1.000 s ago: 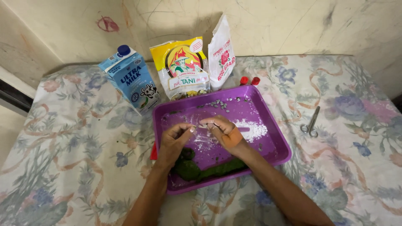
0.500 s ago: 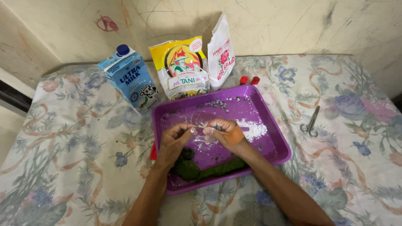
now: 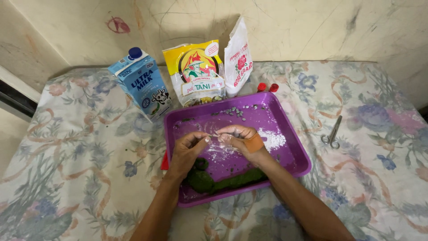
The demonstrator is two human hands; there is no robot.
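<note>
Both hands are over the purple tray (image 3: 290, 147), which sits on a bed covered by a floral sheet (image 3: 80, 169). The left hand (image 3: 187, 149) has its fingers pinched together at the tips, and the right hand (image 3: 238, 136) mirrors it, its fingers curled in and meeting the left's right over the middle of the tray. Between the two sets of fingertips there is something tiny and pale, too small to make out; both hands look dusted white. The right wrist carries an orange-tan band (image 3: 255, 143).

Just under the hands, a patch of white flour (image 3: 272, 139) is spread on the tray floor to the right. At the near edge of the tray, below the left wrist, lies a dark green lump of dough (image 3: 223, 180), stretched out in a long roll toward the right. Small dark bits (image 3: 238, 111) are scattered along the tray's far side.

Behind the tray, against the wall: a blue milk carton (image 3: 142, 87) on the left, tilted slightly; a yellow flour bag (image 3: 198, 73) in the middle; a white bag with a red rose print (image 3: 238, 58) just beside it. Two small red caps (image 3: 267, 87) peek out at the tray's far rim. Well off to the right, a pair of scissors (image 3: 332, 134) lies on the sheet.
</note>
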